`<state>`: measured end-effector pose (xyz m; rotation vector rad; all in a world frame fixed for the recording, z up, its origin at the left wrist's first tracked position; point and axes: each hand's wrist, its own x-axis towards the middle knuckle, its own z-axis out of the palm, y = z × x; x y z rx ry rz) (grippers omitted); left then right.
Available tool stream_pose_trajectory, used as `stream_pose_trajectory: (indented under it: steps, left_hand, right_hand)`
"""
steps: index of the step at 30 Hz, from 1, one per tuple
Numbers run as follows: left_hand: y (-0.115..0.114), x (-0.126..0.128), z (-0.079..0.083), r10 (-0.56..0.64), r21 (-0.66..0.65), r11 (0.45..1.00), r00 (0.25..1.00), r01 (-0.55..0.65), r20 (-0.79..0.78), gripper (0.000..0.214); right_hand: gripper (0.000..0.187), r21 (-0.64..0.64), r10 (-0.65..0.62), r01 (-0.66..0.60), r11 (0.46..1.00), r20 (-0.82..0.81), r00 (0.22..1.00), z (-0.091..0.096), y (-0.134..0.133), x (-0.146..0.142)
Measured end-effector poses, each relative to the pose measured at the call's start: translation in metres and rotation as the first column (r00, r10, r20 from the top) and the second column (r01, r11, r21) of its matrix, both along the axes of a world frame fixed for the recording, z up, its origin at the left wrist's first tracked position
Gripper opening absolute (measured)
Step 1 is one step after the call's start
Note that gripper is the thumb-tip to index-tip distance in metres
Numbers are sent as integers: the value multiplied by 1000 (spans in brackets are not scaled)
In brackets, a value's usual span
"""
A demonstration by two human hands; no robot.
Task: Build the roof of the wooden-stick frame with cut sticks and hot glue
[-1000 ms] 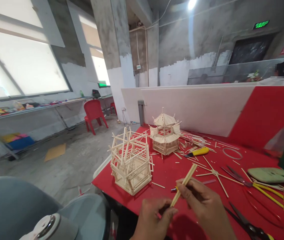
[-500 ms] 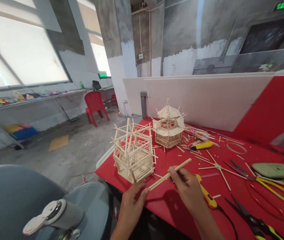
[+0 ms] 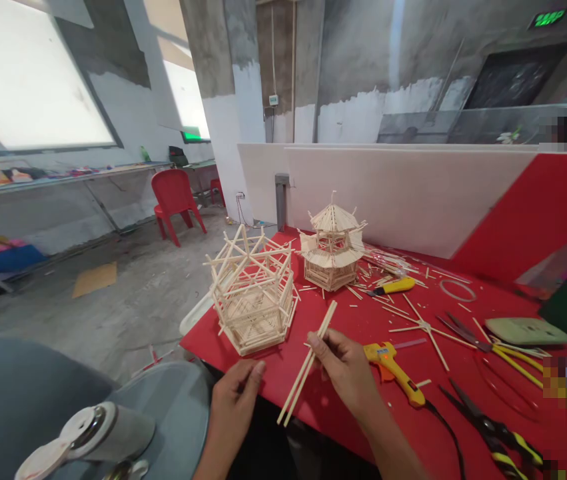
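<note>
My right hand (image 3: pixel 346 367) pinches two thin wooden sticks (image 3: pixel 297 390) between thumb and fingers. They slant across the table's near edge, their lower ends slightly apart. My left hand (image 3: pixel 236 400) holds nothing; its fingers are loosely bent, with the thumb off to the side. It is just in front of a hexagonal stick frame (image 3: pixel 256 313), open at the top, with crossing sticks above its base. Behind and right of that frame stands a stick pavilion model (image 3: pixel 332 257) with two roof tiers. A yellow glue gun (image 3: pixel 398 373) lies right of my right hand.
On the red table (image 3: pixel 353 413) lie a yellow utility knife (image 3: pixel 393 287), a star of joined sticks (image 3: pixel 427 327), black scissors (image 3: pixel 488 423), yellow-handled pliers (image 3: pixel 493 347) and a green case (image 3: pixel 528 331). A grey chair with a white bottle (image 3: pixel 108 430) stands at left.
My left hand has come away from the sticks and moved left. My right hand has turned them steeper, and their lower ends have spread. The view has shifted slightly right.
</note>
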<state>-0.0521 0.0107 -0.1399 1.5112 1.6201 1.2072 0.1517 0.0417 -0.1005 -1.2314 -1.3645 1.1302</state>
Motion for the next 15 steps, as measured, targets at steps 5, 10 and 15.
stream_pose_trajectory:
  steps: [5,10,15]
  left_hand:
    - [-5,28,20,-241,-235,909,894,345,377,33]
    - [-1,38,17,-172,-273,912,889,307,424,39]
    - [-6,23,25,-85,32,996,986,81,146,31]
  right_hand:
    - [42,-3,94,-94,996,5,996,0,5,-13]
    - [36,-5,11,-12,1000,-47,999,4,14,5]
    - [28,306,-209,196,931,8,978,4,39,45]
